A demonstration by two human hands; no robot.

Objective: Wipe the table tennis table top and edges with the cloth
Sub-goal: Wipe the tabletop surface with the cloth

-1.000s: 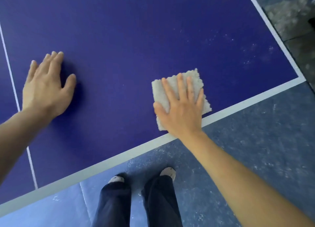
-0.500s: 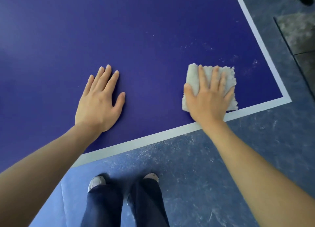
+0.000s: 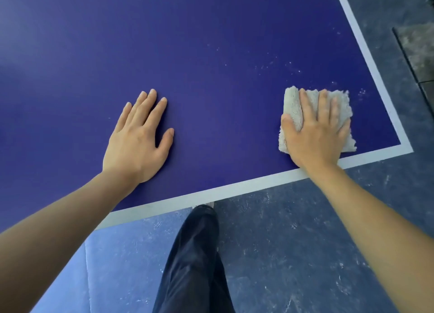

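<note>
Off-white terry, folded into a thick square pad, the cloth lies on the blue table near its front right corner, just inside the white border line and apart from the side stripe. It looks light, soft and limp, so it probably bunches or rolls if pushed from one edge; its fuzzy pile should drag on the smooth top rather than skid. The sensible hold is the present one: the right hand lies flat across the middle, fingers straight and spread, thumb along the left flank. This grip is fully open, pressing down rather than closing round anything, and the cloth's corners stick out free on both sides. The left hand is also splayed flat on bare table well to the left, holding nothing, seemingly as a brace. Pale specks dot the surface beyond and to the right of the cloth, so that patch likely needs passes. Room is wide open forward and leftward over the top; to the right and toward the person the table ends close by, and a stroke carried past either stripe would let the pad drop over the edge unless the fingers curl to catch it. Below, scuffed grey floor and a dark trouser leg stand close against the near edge.
</note>
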